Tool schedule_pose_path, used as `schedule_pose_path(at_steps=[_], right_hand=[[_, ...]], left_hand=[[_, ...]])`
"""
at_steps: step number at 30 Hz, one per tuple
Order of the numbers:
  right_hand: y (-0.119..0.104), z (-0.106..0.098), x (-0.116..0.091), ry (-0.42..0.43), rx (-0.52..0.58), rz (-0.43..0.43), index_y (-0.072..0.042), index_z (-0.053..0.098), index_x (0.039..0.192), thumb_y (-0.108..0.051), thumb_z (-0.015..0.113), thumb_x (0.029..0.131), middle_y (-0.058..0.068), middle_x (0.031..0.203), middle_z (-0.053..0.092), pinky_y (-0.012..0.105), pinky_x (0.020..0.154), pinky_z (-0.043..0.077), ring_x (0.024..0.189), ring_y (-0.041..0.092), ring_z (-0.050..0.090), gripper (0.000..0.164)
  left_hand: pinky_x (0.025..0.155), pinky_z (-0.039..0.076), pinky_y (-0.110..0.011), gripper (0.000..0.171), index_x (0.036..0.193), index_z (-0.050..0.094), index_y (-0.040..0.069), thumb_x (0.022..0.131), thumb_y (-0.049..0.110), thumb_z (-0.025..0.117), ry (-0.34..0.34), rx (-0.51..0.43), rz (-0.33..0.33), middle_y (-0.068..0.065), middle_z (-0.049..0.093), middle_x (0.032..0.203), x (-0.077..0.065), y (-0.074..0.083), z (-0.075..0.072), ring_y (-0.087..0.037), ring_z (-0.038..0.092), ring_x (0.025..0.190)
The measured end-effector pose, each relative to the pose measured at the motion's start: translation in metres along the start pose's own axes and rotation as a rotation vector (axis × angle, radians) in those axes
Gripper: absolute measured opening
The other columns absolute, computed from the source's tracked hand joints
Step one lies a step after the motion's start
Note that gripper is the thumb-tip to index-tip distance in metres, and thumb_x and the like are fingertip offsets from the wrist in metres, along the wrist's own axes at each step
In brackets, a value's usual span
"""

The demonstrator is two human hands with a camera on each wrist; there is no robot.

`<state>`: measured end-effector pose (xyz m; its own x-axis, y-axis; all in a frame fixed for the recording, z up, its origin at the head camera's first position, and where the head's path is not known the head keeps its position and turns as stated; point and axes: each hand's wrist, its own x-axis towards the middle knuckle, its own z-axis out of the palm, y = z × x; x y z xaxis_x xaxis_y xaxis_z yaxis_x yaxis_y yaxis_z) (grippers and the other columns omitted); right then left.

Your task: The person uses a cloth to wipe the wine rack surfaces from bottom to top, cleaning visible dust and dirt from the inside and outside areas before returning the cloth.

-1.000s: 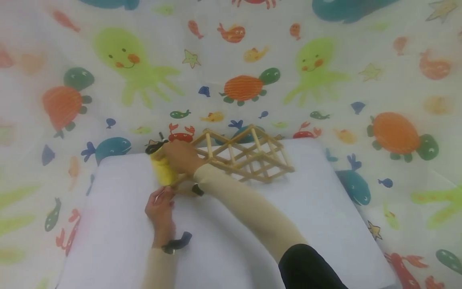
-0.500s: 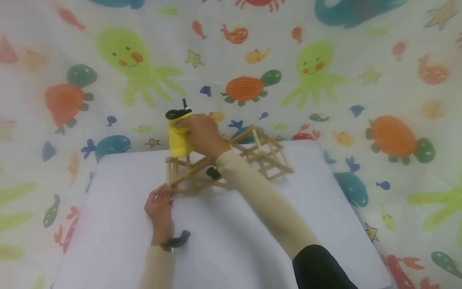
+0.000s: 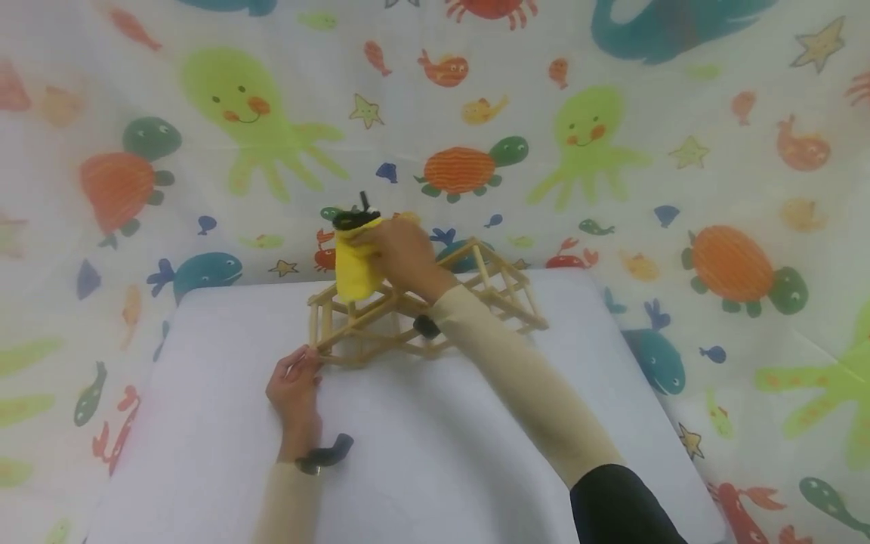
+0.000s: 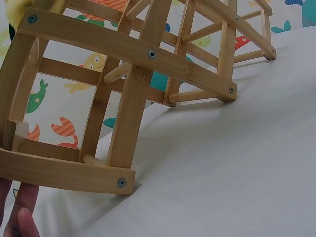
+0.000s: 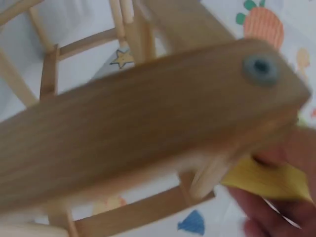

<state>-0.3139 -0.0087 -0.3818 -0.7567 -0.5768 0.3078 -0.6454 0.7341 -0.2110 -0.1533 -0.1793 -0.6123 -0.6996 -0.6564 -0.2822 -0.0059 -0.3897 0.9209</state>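
A wooden lattice rack (image 3: pixel 476 291) stands on the white table (image 3: pixel 421 461). My right hand (image 3: pixel 402 257) grips a yellow cloth (image 3: pixel 356 266) and holds it against the rack's top left bar; a black piece (image 3: pixel 352 217) sticks out above the cloth. In the right wrist view the blurred bar (image 5: pixel 148 123) fills the frame, with the cloth (image 5: pixel 269 180) and my fingers (image 5: pixel 269 215) under it. My left hand (image 3: pixel 295 384) holds the rack's near left corner (image 3: pixel 319 353). In the left wrist view my fingers (image 4: pixel 22 210) lie at the end of the bottom bar (image 4: pixel 64 173).
A sheet printed with sea animals (image 3: pixel 598 128) hangs behind and round the table. The table's near edge and its right edge (image 3: pixel 673 423) are in view. Black wrist straps (image 3: pixel 326 455) sit on both arms.
The rack's left end has risen from lying low to standing. My right hand with the cloth has moved up and to the right. My left hand stays at the near corner.
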Motion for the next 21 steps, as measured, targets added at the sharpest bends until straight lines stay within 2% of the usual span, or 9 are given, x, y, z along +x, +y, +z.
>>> schedule_pose_path(at_steps=[4, 6, 8, 10, 16, 18, 21], right_hand=[[0.022, -0.012, -0.003, 0.29, 0.096, 0.112, -0.025, 0.078, 0.127, -0.008, 0.074, 0.091, 0.002, 0.114, 0.082, 0.036, 0.078, 0.056, 0.087, 0.024, 0.072, 0.04], [0.032, -0.019, -0.006, 0.35, 0.125, 0.179, -0.023, 0.079, 0.126, -0.007, 0.072, 0.087, 0.004, 0.112, 0.083, 0.038, 0.075, 0.055, 0.083, 0.025, 0.07, 0.043], [0.042, -0.022, -0.013, 0.316, 0.153, 0.234, -0.022, 0.078, 0.127, -0.006, 0.072, 0.086, 0.005, 0.114, 0.082, 0.039, 0.078, 0.054, 0.085, 0.026, 0.068, 0.045], [0.049, -0.023, -0.021, 0.239, 0.19, 0.276, -0.022, 0.077, 0.129, -0.007, 0.073, 0.086, 0.004, 0.122, 0.08, 0.037, 0.085, 0.054, 0.095, 0.024, 0.069, 0.046], [0.055, -0.013, -0.052, 0.053, 0.372, 0.401, -0.027, 0.074, 0.135, -0.009, 0.076, 0.094, 0.003, 0.137, 0.074, 0.033, 0.075, 0.056, 0.088, 0.022, 0.066, 0.045], [0.056, -0.009, -0.06, 0.0, 0.378, 0.429, -0.028, 0.074, 0.135, -0.013, 0.078, 0.095, 0.004, 0.14, 0.072, 0.03, 0.074, 0.056, 0.088, 0.02, 0.064, 0.043], [0.058, -0.003, -0.069, -0.053, 0.392, 0.446, -0.022, 0.076, 0.132, -0.013, 0.08, 0.094, 0.012, 0.137, 0.071, 0.028, 0.074, 0.057, 0.093, 0.021, 0.063, 0.04]], left_hand=[[0.066, 0.054, -0.02, 0.046, 0.121, 0.075, 0.01, 0.083, 0.032, 0.092, -0.009, -0.004, -0.001, 0.007, 0.083, 0.102, 0.0, 0.0, -0.002, -0.006, 0.076, 0.088], [0.067, 0.055, -0.02, 0.047, 0.12, 0.074, 0.011, 0.083, 0.033, 0.092, -0.011, -0.003, -0.003, 0.007, 0.083, 0.103, 0.0, 0.0, -0.003, -0.006, 0.076, 0.089], [0.067, 0.055, -0.02, 0.047, 0.12, 0.074, 0.011, 0.083, 0.033, 0.093, -0.014, 0.0, -0.005, 0.007, 0.083, 0.103, 0.0, 0.0, -0.003, -0.007, 0.076, 0.089], [0.067, 0.054, -0.02, 0.046, 0.12, 0.074, 0.011, 0.083, 0.033, 0.093, -0.013, 0.003, -0.005, 0.007, 0.082, 0.103, -0.001, 0.001, -0.003, -0.006, 0.075, 0.089], [0.066, 0.053, -0.02, 0.046, 0.12, 0.074, 0.01, 0.084, 0.032, 0.092, -0.025, 0.0, -0.001, 0.006, 0.082, 0.104, 0.0, 0.003, -0.002, -0.007, 0.074, 0.088], [0.065, 0.054, -0.02, 0.046, 0.12, 0.074, 0.01, 0.084, 0.032, 0.092, -0.027, -0.005, 0.001, 0.006, 0.082, 0.104, 0.002, 0.002, -0.002, -0.007, 0.075, 0.088], [0.064, 0.054, -0.02, 0.045, 0.118, 0.075, 0.01, 0.083, 0.031, 0.093, -0.027, -0.016, 0.002, 0.005, 0.083, 0.103, 0.005, -0.002, -0.002, -0.007, 0.076, 0.087]])
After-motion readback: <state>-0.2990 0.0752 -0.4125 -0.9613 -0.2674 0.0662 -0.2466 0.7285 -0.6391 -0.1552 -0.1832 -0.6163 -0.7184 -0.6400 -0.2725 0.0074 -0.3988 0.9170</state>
